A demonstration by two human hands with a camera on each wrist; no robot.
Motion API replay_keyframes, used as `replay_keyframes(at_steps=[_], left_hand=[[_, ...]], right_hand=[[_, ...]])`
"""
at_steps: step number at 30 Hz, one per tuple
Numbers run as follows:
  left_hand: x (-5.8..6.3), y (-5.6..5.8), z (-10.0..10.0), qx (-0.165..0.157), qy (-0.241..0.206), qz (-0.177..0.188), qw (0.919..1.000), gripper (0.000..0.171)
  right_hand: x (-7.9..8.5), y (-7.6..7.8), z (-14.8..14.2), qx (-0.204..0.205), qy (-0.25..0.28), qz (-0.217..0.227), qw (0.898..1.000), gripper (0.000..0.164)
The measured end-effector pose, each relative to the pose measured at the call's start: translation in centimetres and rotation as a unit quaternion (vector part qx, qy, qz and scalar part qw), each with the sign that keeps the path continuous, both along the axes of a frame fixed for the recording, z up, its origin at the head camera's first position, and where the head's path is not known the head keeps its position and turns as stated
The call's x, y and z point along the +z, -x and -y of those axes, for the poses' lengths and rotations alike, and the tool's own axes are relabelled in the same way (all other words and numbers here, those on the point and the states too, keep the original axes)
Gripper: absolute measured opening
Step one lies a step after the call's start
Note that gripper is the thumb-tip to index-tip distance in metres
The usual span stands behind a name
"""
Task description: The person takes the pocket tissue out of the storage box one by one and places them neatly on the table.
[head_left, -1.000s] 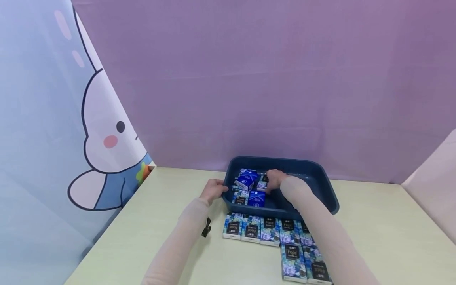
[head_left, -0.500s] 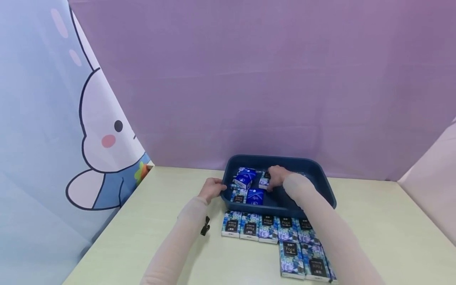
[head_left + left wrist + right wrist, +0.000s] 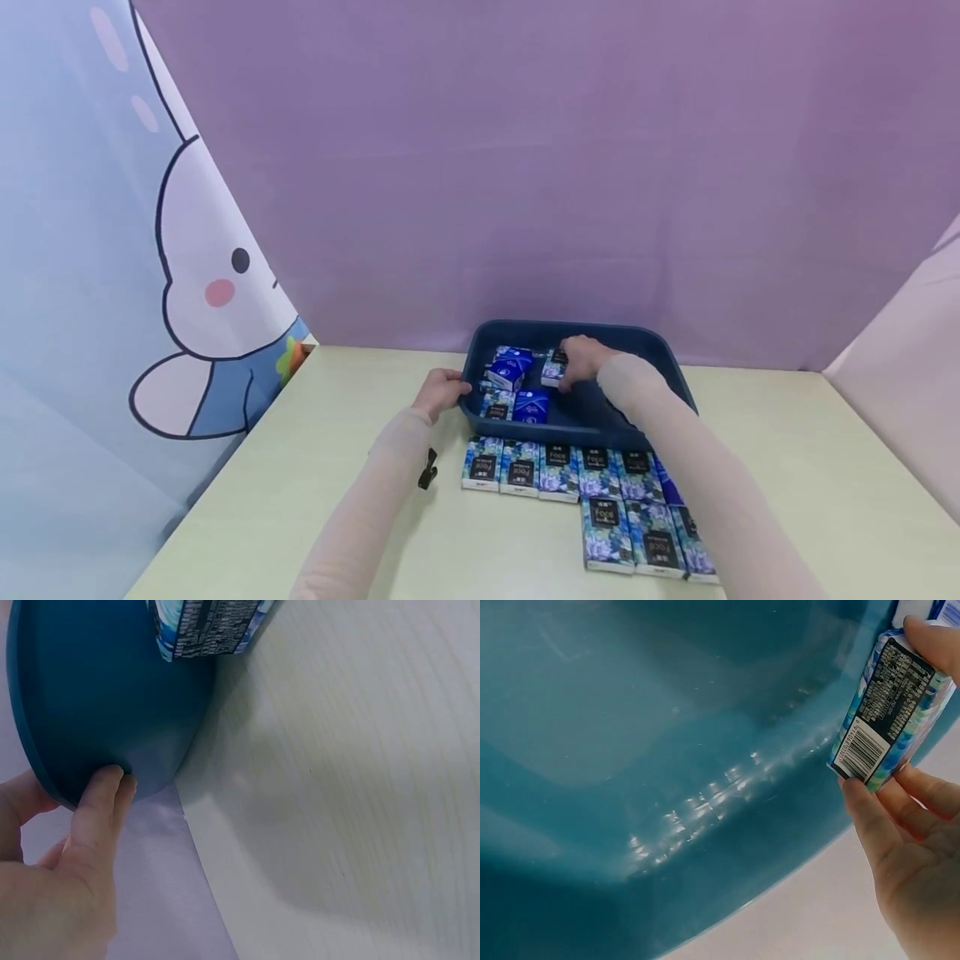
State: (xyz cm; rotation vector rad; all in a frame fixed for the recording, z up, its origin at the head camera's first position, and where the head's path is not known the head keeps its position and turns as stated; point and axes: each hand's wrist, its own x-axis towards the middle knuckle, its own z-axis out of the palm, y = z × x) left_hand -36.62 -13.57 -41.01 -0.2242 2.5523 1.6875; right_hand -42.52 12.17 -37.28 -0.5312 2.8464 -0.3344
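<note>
The floral pack is pinched left of the nearer right hand, long axis apparently near-to-far; the left edge of the tray is gripped by the left hand.

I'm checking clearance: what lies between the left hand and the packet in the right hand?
In the head view: the left wall of the tray, blue and floral packets, then bare tray floor.

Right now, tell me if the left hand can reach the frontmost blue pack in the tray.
Probably yes: nothing appears to cover the blue pack, though the left hand must first release the tray and reach over the flowered pack beside it.
</note>
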Motion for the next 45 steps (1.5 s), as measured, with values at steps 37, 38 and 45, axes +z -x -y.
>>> replay_keyframes(at_steps=[37,38,45], left_hand=[[-0.3,0.2,-0.4,-0.001,0.026,-0.019,0.9995,0.033],[-0.3,0.2,-0.4,-0.001,0.027,-0.018,0.9995,0.034],[-0.2,0.1,-0.3,-0.002,0.034,-0.013,0.9993,0.035]], right_hand=[[2.7,-5.4,-2.9,0.065,0.014,-0.066,0.996,0.080],[2.9,-5.7,-2.8,0.066,0.016,-0.065,0.996,0.080],[3.9,-7.8,-2.8,0.067,0.030,-0.069,0.995,0.081]])
